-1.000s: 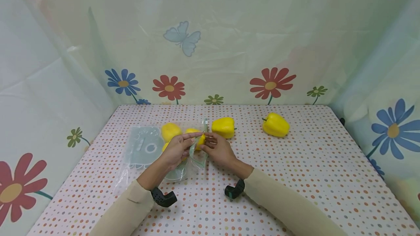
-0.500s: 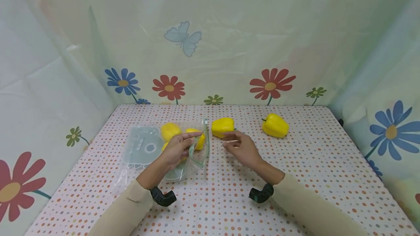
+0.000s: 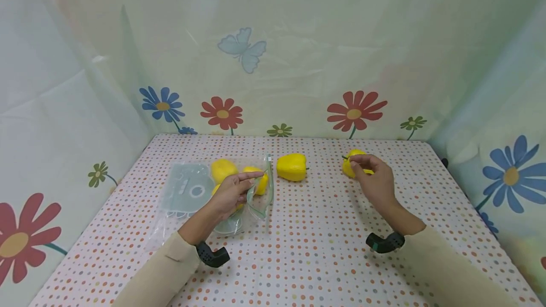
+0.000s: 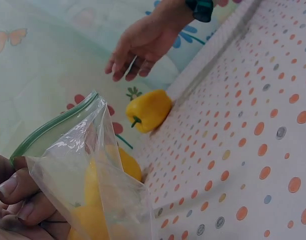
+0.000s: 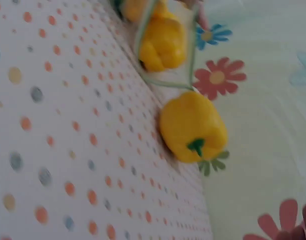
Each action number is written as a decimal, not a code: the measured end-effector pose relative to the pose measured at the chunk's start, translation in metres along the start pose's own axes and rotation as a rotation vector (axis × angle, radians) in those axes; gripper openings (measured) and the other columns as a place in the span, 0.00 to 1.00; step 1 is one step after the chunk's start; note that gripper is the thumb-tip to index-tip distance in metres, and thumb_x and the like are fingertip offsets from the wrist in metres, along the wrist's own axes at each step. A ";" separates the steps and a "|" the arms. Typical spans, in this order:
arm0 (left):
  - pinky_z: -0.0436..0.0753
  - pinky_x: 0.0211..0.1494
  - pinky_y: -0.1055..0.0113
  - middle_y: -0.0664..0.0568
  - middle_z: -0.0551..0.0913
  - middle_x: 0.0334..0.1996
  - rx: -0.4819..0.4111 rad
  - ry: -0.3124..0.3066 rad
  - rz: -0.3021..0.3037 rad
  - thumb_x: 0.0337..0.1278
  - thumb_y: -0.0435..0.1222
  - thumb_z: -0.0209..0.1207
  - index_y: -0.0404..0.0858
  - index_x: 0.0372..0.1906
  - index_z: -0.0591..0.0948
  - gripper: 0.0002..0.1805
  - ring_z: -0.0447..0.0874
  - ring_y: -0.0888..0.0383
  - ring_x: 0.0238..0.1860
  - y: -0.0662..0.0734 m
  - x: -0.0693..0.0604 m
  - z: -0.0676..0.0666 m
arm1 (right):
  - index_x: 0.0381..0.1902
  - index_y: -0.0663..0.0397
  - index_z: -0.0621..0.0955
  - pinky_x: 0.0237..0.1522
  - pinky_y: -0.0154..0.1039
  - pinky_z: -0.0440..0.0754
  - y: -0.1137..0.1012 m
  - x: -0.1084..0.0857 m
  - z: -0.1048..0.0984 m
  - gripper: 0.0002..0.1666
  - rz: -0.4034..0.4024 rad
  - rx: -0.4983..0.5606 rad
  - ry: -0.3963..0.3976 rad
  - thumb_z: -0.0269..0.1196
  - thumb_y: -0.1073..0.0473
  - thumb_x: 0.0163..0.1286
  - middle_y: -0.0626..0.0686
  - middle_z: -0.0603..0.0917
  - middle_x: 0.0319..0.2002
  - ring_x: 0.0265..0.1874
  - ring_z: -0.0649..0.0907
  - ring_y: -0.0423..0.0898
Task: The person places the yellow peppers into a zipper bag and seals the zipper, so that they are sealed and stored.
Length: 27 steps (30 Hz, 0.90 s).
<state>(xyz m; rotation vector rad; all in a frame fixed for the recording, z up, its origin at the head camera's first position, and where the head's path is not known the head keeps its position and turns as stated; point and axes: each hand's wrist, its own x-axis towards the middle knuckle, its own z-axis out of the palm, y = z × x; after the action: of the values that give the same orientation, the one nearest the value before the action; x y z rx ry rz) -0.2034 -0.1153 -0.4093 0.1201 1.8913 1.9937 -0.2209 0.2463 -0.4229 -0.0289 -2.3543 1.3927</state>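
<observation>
A clear zip bag (image 3: 269, 193) with a green-edged mouth lies on the left of the table, several yellow bell peppers (image 3: 223, 170) inside it. My left hand (image 3: 229, 195) pinches the bag's mouth edge between thumb and fingers, and the left wrist view shows the fingers (image 4: 30, 192) on the raised plastic. Just right of the mouth lies a loose yellow bell pepper (image 3: 292, 167), stem pointing right. Farther right, my right hand (image 3: 376, 181) hovers over another loose bell pepper (image 3: 349, 167), partly covering it in the head view; its fingers are loosely bent and hold nothing.
A polka-dot cloth (image 3: 307, 250) covers the table. Flower-printed sheeting (image 3: 298, 60) closes off the back and both sides. The bag's blue-grey printed part (image 3: 187, 184) spreads flat toward the left. Dark wrist cameras (image 3: 213, 256) sit on both wrists.
My right hand has left the bag's mouth and travelled right, past the nearer loose pepper, to above the far right one. The left hand has stayed at the bag.
</observation>
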 end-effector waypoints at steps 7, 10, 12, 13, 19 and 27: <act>0.58 0.20 0.75 0.60 0.56 0.14 0.004 0.005 0.003 0.75 0.34 0.44 0.40 0.66 0.75 0.20 0.53 0.63 0.14 -0.001 -0.001 -0.001 | 0.65 0.39 0.73 0.51 0.37 0.77 0.074 0.038 -0.016 0.31 0.152 -0.098 0.067 0.61 0.38 0.68 0.50 0.73 0.65 0.61 0.70 0.51; 0.58 0.20 0.75 0.60 0.56 0.14 0.005 0.005 0.001 0.75 0.34 0.44 0.40 0.66 0.75 0.21 0.54 0.63 0.14 -0.001 -0.001 -0.001 | 0.72 0.42 0.65 0.61 0.53 0.75 0.083 0.041 -0.021 0.41 0.248 -0.136 0.003 0.61 0.36 0.66 0.55 0.66 0.72 0.68 0.65 0.59; 0.58 0.20 0.74 0.60 0.56 0.14 0.004 0.005 0.000 0.75 0.34 0.44 0.40 0.66 0.75 0.21 0.54 0.63 0.14 -0.001 -0.001 -0.001 | 0.76 0.46 0.59 0.65 0.59 0.71 0.077 0.038 -0.024 0.46 0.325 -0.115 -0.063 0.61 0.38 0.68 0.59 0.59 0.75 0.72 0.62 0.63; 0.58 0.21 0.74 0.60 0.56 0.14 0.004 0.005 0.000 0.75 0.34 0.44 0.40 0.66 0.75 0.21 0.54 0.63 0.14 -0.001 -0.001 -0.002 | 0.77 0.48 0.56 0.65 0.59 0.71 0.072 0.036 -0.024 0.47 0.363 -0.114 -0.087 0.59 0.38 0.69 0.61 0.57 0.76 0.72 0.62 0.64; 0.58 0.21 0.73 0.60 0.57 0.14 0.010 -0.001 0.000 0.75 0.35 0.44 0.40 0.67 0.74 0.21 0.54 0.63 0.15 -0.001 0.000 -0.002 | 0.79 0.55 0.48 0.69 0.60 0.66 0.039 0.025 -0.028 0.49 0.460 -0.057 -0.181 0.60 0.48 0.71 0.66 0.48 0.77 0.74 0.57 0.68; 0.56 0.23 0.71 0.59 0.57 0.15 0.014 -0.003 -0.004 0.76 0.36 0.44 0.40 0.67 0.74 0.21 0.53 0.63 0.14 -0.002 0.000 -0.002 | 0.78 0.57 0.49 0.70 0.58 0.65 0.037 0.024 -0.026 0.46 0.423 -0.088 -0.172 0.59 0.53 0.72 0.68 0.51 0.76 0.74 0.59 0.68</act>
<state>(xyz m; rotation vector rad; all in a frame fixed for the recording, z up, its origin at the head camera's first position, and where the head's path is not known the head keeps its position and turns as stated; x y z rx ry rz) -0.2041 -0.1175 -0.4110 0.1230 1.9026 1.9763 -0.2408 0.2926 -0.4354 -0.4744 -2.6603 1.5253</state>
